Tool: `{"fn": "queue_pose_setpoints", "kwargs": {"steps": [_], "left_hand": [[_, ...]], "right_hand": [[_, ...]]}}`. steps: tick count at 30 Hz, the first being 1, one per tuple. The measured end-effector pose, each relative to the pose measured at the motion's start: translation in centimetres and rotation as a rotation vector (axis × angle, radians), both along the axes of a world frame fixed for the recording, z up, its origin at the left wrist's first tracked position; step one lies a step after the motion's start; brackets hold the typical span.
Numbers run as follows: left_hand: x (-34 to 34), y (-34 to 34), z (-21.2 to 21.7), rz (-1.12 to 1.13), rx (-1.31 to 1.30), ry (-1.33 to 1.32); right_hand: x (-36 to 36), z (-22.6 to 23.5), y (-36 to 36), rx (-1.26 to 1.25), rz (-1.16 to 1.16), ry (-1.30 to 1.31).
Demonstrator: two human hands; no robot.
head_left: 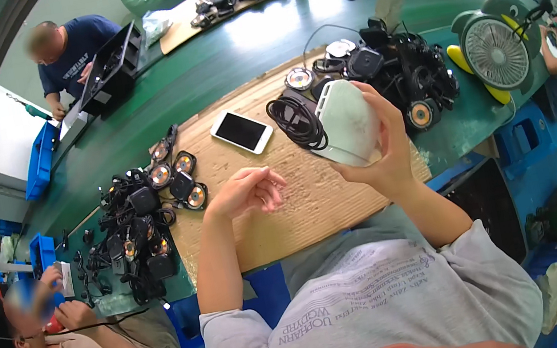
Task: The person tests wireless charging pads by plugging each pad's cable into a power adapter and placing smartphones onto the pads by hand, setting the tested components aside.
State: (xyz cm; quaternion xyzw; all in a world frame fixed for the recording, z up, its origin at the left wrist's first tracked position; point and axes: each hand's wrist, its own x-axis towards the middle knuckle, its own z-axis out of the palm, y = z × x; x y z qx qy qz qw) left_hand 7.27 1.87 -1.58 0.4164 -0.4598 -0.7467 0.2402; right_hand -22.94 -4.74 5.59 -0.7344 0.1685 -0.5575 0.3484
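Note:
My right hand (386,148) grips a white rounded plastic housing (346,122) held upright above the cardboard sheet (298,200). A coiled black cable (295,121) hangs at the housing's left side. My left hand (248,190) hovers over the cardboard with fingers loosely curled and nothing in it, a short way left of the housing. A white smartphone (241,131) lies face up on the cardboard beyond my left hand.
A heap of black units with round lenses (401,72) lies behind the housing; another heap (143,226) sits at the left. A small desk fan (495,53) stands at the right. Other people work at the left (92,338) and far left back (70,50). Blue bins line the green table's edges.

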Motion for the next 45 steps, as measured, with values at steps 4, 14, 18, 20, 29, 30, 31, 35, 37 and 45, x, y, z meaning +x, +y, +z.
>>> {"fn": "queue_pose_setpoints", "kwargs": {"steps": [4,14,18,20,29,30,31,35,37,45], "left_hand": [[-1.9,1.4,0.0,0.122,0.099,0.475],[-1.7,1.0,1.7,0.799,-0.145,0.751],[-0.3,1.2,1.8,0.993,-0.149,0.796],[0.7,1.6,1.2,1.033,-0.13,0.792],[2.4,0.5,-1.6,1.159,-0.173,0.734],[2.0,0.5,-1.6,1.186,-0.165,0.733],[1.8,0.7,-1.5,1.219,-0.164,0.73],[1.3,0.9,-0.4,1.279,-0.171,0.727],[0.6,1.0,0.5,1.264,-0.187,0.733],[-0.3,0.8,-0.5,1.201,-0.3,0.793]], "right_hand": [[0.5,-0.5,0.5,0.032,0.006,-0.02],[1.5,-2.9,1.4,-0.201,0.167,0.318],[1.9,-4.2,1.4,-0.145,0.195,0.716],[2.8,-4.7,1.1,-0.186,0.192,0.707],[14.3,-7.8,-4.7,-0.294,0.058,0.698],[15.1,-8.4,-4.9,-0.301,0.04,0.759],[16.1,-8.6,-5.1,-0.312,0.026,0.816],[17.5,-8.8,-5.7,-0.293,0.001,0.896],[17.0,-8.7,-5.9,-0.212,0.0,0.83],[16.1,-6.9,-5.4,-0.075,0.024,0.444]]}}
